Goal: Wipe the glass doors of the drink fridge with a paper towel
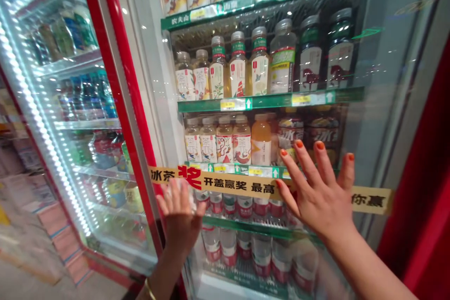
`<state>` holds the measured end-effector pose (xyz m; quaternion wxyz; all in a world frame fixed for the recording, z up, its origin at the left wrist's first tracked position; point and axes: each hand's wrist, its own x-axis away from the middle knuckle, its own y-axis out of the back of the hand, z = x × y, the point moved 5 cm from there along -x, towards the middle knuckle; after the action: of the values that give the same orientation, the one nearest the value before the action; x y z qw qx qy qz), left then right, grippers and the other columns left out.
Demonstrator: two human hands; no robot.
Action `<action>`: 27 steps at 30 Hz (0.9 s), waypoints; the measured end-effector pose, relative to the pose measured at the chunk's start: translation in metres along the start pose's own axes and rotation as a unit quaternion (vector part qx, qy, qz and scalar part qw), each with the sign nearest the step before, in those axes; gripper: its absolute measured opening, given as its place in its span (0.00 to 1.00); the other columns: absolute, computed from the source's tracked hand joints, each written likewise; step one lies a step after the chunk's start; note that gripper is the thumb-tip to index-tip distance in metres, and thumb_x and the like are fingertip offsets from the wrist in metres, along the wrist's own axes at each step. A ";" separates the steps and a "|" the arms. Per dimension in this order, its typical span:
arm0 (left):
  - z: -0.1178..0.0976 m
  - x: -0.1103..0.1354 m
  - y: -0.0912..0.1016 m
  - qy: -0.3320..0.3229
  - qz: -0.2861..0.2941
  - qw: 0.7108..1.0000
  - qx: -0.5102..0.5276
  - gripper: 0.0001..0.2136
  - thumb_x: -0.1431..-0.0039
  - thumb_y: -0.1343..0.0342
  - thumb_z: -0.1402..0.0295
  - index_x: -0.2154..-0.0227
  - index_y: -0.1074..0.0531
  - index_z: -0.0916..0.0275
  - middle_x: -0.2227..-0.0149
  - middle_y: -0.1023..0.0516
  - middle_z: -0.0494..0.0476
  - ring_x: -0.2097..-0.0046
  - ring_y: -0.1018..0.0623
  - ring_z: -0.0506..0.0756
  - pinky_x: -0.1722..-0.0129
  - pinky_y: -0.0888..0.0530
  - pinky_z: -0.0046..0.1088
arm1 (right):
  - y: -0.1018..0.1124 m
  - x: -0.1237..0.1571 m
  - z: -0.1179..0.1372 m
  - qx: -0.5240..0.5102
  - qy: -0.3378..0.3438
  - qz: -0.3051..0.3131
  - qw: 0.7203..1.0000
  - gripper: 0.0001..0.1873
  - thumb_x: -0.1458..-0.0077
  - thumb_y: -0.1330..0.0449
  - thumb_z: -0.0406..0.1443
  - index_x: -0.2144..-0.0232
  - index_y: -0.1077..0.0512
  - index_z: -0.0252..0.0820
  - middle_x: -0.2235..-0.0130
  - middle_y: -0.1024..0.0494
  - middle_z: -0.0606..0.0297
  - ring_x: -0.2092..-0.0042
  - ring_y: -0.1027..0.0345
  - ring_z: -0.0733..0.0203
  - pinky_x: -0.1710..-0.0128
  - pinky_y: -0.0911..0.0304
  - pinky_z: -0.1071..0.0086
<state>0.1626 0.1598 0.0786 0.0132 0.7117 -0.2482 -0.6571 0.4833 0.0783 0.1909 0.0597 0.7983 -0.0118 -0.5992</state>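
Note:
My right hand (321, 192) lies with fingers spread on the glass door (355, 117) of a drinks fridge, over part of a tan strip (239, 186) with dark lettering. Orange polish shows on its nails. Lower and to the left, my left hand (179, 215) is at the strip's left part, near the door's edge; it is somewhat blurred. A crumpled whitish thing, like a tissue or thin cloth (191, 195), shows between its fingers and the glass. Behind the door, bottles of tea (237, 65) and an orange drink bottle (261, 138) stand on shelves.
Green shelf edges (270, 101) carry price labels inside the fridge. A second lit fridge (91, 103) with bottles stands at the left, past a red frame (116, 79). Stacked boxes (66, 234) sit on the floor at far left. A red panel (422, 173) rises at the right.

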 end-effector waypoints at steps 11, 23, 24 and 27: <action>-0.090 0.065 -0.020 -0.167 0.002 0.986 -0.004 0.41 0.29 0.54 0.44 0.21 0.59 0.55 0.18 0.64 0.53 0.18 0.63 0.61 0.19 0.66 0.46 | -0.001 0.001 0.001 0.008 -0.009 0.006 1.000 0.39 0.29 0.43 0.50 0.23 0.47 0.50 0.24 0.41 0.59 0.21 0.53 0.41 0.22 0.68 0.34; -0.096 0.031 -0.023 -0.059 -0.012 0.998 0.009 0.44 0.29 0.54 0.44 0.21 0.61 0.64 0.19 0.59 0.68 0.19 0.59 0.69 0.21 0.56 0.62 | 0.000 0.000 0.001 -0.014 -0.020 -0.003 1.000 0.36 0.27 0.44 0.49 0.24 0.44 0.50 0.24 0.40 0.63 0.20 0.56 0.46 0.21 0.71 0.41; -0.099 0.048 -0.027 -0.088 -0.007 0.996 -0.003 0.44 0.29 0.53 0.44 0.21 0.59 0.64 0.19 0.58 0.67 0.19 0.58 0.68 0.21 0.57 0.60 | 0.000 0.000 0.001 -0.015 -0.021 -0.005 1.000 0.36 0.27 0.44 0.50 0.24 0.44 0.51 0.24 0.40 0.63 0.20 0.56 0.46 0.21 0.70 0.41; -0.059 0.076 -0.031 -0.023 -0.001 1.000 -0.017 0.44 0.30 0.49 0.52 0.21 0.67 0.55 0.19 0.67 0.60 0.20 0.63 0.67 0.21 0.64 0.58 | -0.001 0.001 0.002 -0.013 -0.023 -0.008 1.000 0.36 0.28 0.44 0.50 0.23 0.45 0.51 0.25 0.38 0.63 0.21 0.53 0.44 0.21 0.68 0.39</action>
<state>0.2299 0.1403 0.0057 0.0189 0.6967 -0.2362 -0.6771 0.4821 0.0786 0.1890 0.0654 0.7836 0.0009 -0.6179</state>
